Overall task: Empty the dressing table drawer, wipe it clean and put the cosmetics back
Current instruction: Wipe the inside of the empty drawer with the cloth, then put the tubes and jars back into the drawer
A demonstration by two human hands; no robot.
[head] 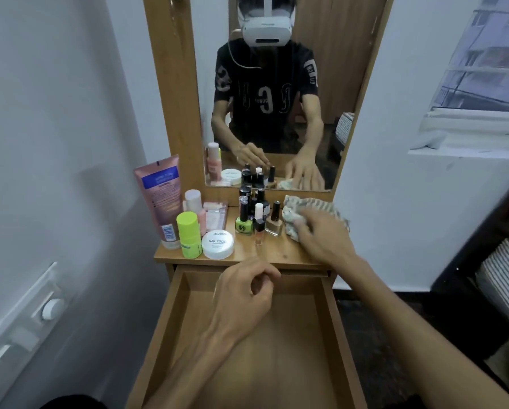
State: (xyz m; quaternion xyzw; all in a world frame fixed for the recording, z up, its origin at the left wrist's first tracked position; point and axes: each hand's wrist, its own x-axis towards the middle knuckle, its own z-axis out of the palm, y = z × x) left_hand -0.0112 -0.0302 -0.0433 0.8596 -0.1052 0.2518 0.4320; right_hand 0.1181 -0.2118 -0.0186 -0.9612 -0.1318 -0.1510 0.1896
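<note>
The wooden drawer (173, 314) is pulled out toward me and holds nothing. My left hand (244, 293) hovers over its back part with fingers loosely curled, holding nothing. My right hand (321, 234) rests on a crumpled patterned cloth (309, 206) on the right of the tabletop (279, 253), fingers spread over it. Cosmetics stand on the top: a pink tube (160, 199), a lime-green stick (189, 234), a white nail polish remover jar (218, 244), a green nail polish bottle (243, 222), a small peach bottle (259, 228), a beige bottle (274, 221) and several dark bottles behind.
A mirror (276, 113) in a wooden frame rises behind the tabletop and reflects me. A white wall with a switch panel (31, 317) is on the left. A window (489, 69) and striped bedding (504, 278) lie to the right.
</note>
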